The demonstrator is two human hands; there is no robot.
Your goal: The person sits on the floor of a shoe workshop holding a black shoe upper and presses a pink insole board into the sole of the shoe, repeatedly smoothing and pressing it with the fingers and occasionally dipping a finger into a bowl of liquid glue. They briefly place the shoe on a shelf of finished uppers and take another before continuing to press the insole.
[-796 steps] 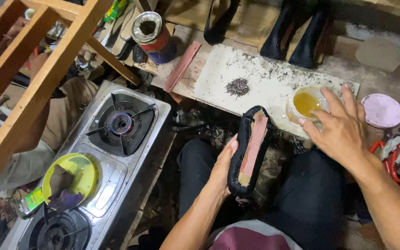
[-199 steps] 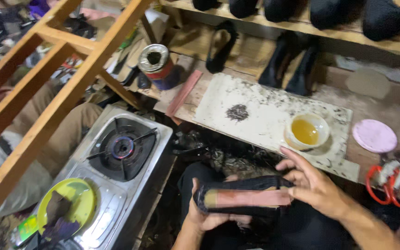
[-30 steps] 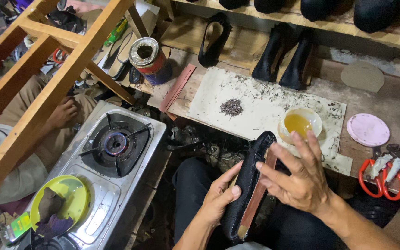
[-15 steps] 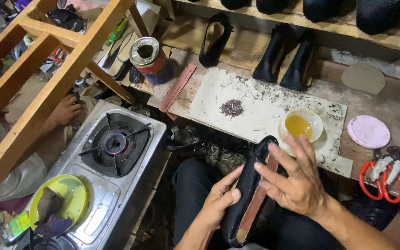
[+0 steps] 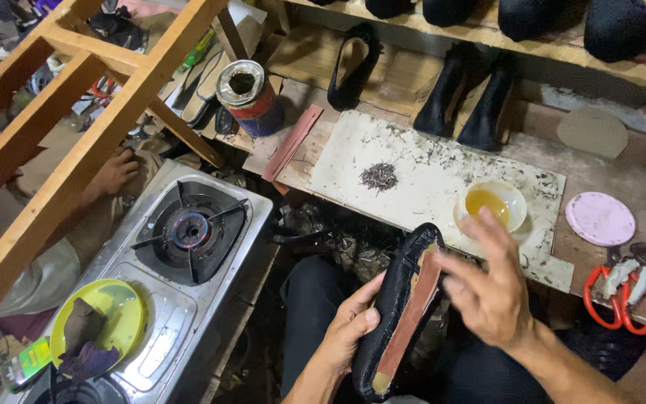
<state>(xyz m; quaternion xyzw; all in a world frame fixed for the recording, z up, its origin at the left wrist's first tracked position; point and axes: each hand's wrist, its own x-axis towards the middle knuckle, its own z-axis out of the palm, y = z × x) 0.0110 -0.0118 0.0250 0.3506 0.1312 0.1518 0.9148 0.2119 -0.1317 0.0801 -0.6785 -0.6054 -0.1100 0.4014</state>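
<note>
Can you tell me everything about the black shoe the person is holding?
The black shoe is a slim, flat, unfinished one, held sole-up and tilted over the person's lap. A reddish-brown strip runs along its bottom, with tan showing at both ends. The left hand grips its side from below; the right hand spreads fingers beside its upper end, slightly blurred.

A small shoemaking workshop. Black shoes [image 5: 463, 93] stand on far wooden shelves, a glue bowl [image 5: 490, 205] sits on a stained board [image 5: 413, 168], a tin [image 5: 250, 97] far left, red pliers [image 5: 622, 295] right, a gas stove [image 5: 188, 247] near left.
</note>
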